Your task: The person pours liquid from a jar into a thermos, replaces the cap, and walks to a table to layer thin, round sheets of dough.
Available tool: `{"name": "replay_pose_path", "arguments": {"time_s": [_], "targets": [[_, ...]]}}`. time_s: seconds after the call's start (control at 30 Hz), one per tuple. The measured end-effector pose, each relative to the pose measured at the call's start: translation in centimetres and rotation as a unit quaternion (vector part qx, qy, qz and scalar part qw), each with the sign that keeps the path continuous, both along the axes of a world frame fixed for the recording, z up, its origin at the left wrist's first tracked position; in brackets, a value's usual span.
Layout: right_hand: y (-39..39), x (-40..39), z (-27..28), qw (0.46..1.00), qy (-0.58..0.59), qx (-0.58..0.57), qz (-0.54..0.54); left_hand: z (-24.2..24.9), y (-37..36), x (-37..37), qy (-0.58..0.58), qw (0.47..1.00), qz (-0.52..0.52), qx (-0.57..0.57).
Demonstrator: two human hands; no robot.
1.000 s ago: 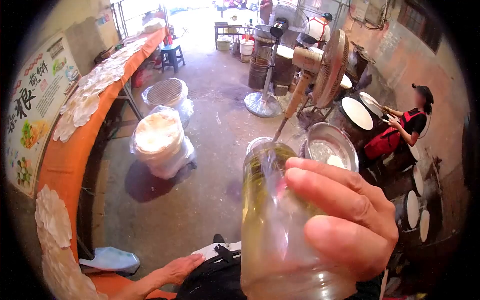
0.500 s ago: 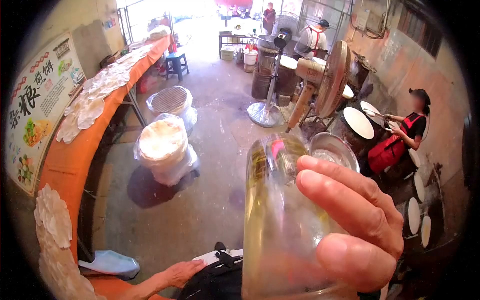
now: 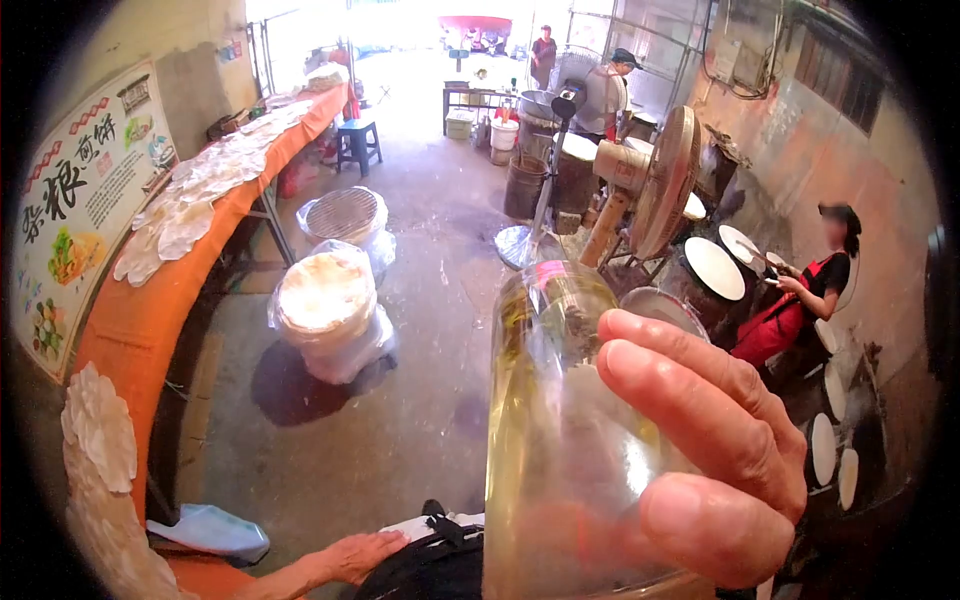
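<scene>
Landmark: the vessel.

Change: relative to half a second earlier, the view had tipped up slightly, so the room sat a little lower in frame, and a far co-worker (image 3: 615, 90), beyond the vessel, had altered posture. The hold on the vessel looked essentially the same, implying a steady grasp.

Hands: the right hand (image 3: 745, 450) grasped the clear, cylindrical, yellow-green-tinted vessel (image 3: 560, 440) close to the camera, its fingers (image 3: 655, 370) curled against the wall and thumb lower down. Contents and opening could not be determined. The left hand (image 3: 360, 558), left of the vessel, lay with fingers extended on black clothing (image 3: 420, 572) with a white edge; nothing was seen in it.

Surroundings: far left of the vessel, pale thin sheets (image 3: 195, 190) lay on a long table with an orange cloth (image 3: 130, 335). Between that table and the vessel, a plastic-wrapped round stack (image 3: 325, 290) stood on the floor. Behind the vessel, slightly right: beige pedestal fan (image 3: 675, 185). Farther right: round white plates (image 3: 714, 268) and a co-worker in a red apron (image 3: 832, 280).

Writing: the white illustrated wall banner (image 3: 95, 220), far left of the vessel, read 杂粮 and 煎饼; its small print was illegible. No brand was readable on the vessel or fan.
</scene>
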State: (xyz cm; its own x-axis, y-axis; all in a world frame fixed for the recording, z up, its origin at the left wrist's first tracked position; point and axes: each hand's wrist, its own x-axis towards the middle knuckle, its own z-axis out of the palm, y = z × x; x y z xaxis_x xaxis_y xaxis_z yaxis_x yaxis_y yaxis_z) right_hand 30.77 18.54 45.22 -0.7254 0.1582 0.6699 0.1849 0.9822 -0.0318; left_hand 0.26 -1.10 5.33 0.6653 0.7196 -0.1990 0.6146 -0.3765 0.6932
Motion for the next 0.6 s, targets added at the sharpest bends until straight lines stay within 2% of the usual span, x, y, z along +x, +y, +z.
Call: {"name": "replay_pose_path", "arguments": {"time_s": [0.17, 0.3, 0.6], "targets": [[0.0, -1.1, -0.7, 0.999, 0.038, -0.004, -0.015, 1.0, 0.0, 0.2, -0.014, 1.000, 0.006, 0.017], [0.4, -2.1, -0.6, 0.999, 0.047, -0.012, 0.003, -0.2, -0.3, 0.0, -0.018, 1.000, 0.008, 0.010], [1.1, -2.5, -0.8, 0.998, 0.048, -0.022, 0.021, 0.4, -0.4, 0.2, -0.008, 1.000, 0.009, 0.008]]}}
